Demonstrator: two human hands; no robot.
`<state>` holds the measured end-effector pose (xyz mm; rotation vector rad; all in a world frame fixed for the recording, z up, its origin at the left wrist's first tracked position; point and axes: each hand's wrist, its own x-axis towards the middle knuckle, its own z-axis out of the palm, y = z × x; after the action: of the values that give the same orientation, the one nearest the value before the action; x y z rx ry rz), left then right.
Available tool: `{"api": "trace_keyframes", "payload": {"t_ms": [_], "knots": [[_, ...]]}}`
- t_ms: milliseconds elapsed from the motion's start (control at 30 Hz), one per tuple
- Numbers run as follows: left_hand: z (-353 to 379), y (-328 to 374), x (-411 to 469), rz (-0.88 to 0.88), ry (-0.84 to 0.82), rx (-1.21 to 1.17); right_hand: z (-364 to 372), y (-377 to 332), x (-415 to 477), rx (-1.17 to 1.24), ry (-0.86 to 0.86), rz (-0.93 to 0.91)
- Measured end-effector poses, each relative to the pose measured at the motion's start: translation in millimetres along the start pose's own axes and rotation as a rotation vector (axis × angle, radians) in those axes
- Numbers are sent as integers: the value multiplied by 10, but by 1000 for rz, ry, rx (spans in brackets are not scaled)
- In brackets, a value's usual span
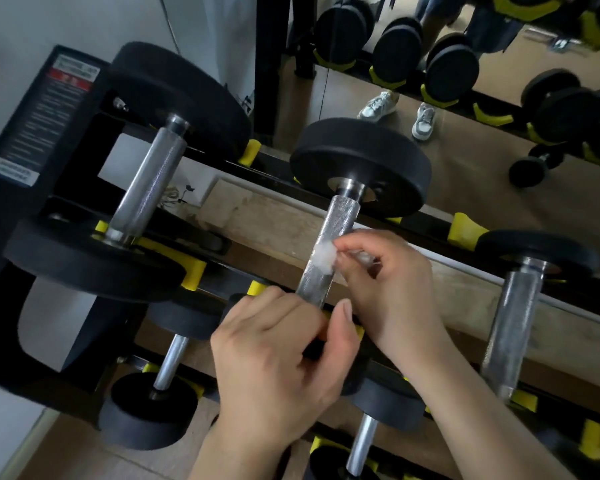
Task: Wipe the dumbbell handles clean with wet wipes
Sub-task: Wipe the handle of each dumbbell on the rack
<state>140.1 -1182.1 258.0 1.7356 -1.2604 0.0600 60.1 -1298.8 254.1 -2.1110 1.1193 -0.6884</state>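
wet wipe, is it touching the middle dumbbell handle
Touching. The head view shows the wet wipe, pinched by the right hand, bunched directly against the middle dumbbell handle with no gap.

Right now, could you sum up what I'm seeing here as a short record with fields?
place: dumbbell rack beside a mirror
right hand: pinches a white wet wipe against the handle of the middle dumbbell
left hand: grips that dumbbell's near end
neighbours: left dumbbell and right dumbbell, untouched on the rack
stage: middle handle being wiped
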Motion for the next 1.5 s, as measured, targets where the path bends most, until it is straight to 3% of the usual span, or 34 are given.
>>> {"api": "trace_keyframes", "payload": {"t_ms": [100, 233, 267, 367, 500, 533, 633, 767, 867, 967, 1067, 1133, 1200, 1367, 1500], "knots": [[14, -9, -2, -17, 7, -11, -7, 101, 101, -139, 236, -118], [-57, -72, 33, -29, 49, -85, 49, 44, -85, -50, -19, -265], [-71, -87, 48, -35, 61, -109, 56, 26, -62, -53, -44, -295], [-82, -99, 66, -48, 83, -149, 47, 15, 183, -84, 96, -242], [-89, -98, 62, -50, 77, -169, 27, 10, -10, -42, -149, -313], [-92, -99, 63, -54, 73, -170, 15, 27, 1, -49, -146, -329], [-84, -87, 63, -71, 58, -174, -3, 64, 169, -71, 26, -267], [-85, -59, 67, -70, 17, -126, -11, 29, -28, -24, -184, -325], [-78, -36, 61, -71, -15, -77, -75, 81, 193, -77, -1, -212], [-81, -43, 64, -69, -34, -62, -51, 49, 91, -48, -90, -191], [-74, -25, 65, -72, -34, -44, -60, 27, -73, 201, -164, -73], [-68, -16, 61, -75, -30, -39, -51, 0, -20, 251, -127, -3], [-63, -5, 53, -69, -37, -17, -16, 5, 41, 155, -53, 9], [-73, 28, 40, 7, -219, 164, 38, 124, 71, 214, 145, 34], [-166, -23, 35, 100, -434, 265, -15, 114, -137, 199, -43, -63]]}}
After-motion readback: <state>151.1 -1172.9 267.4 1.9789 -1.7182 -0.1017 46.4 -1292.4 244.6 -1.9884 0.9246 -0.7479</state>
